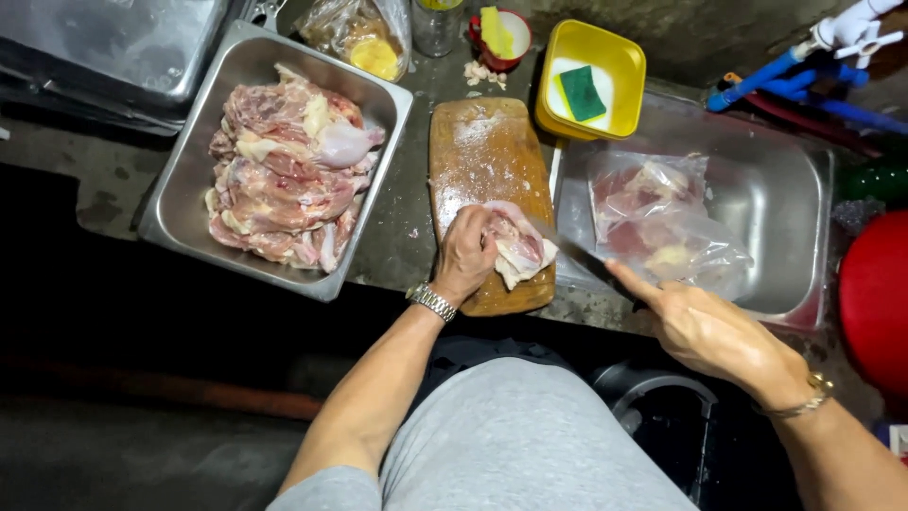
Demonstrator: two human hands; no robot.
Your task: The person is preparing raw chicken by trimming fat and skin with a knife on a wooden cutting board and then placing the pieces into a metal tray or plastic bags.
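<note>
1. 1 piece of raw chicken (519, 246) is being held down on the near end of the wooden cutting board (487, 180), close to the board's front edge.
2. The piece is being pinned by the left hand (465, 254), whose fingers are being curled closed over its left side.
3. A knife (579, 257) is being gripped by the right hand (711, 333); the fingers are being wrapped around the handle, with the forefinger being stretched along the blade's back. The tip is being pressed at the right edge of the meat.
4. The step in hand is being judged as a cut into this piece, just begun. The next move is being judged to call for a steady draw of the blade, with the left fingertips being kept clear of the edge.
5. Further out, many more raw pieces are being kept in a steel tray (194, 156) to the left.
6. 1 clear bag of chicken (662, 222) is being left in the steel sink (790, 203) to the right.
7. A yellow tub (619, 71) with a green sponge (581, 93) is being kept beyond the board.
</note>
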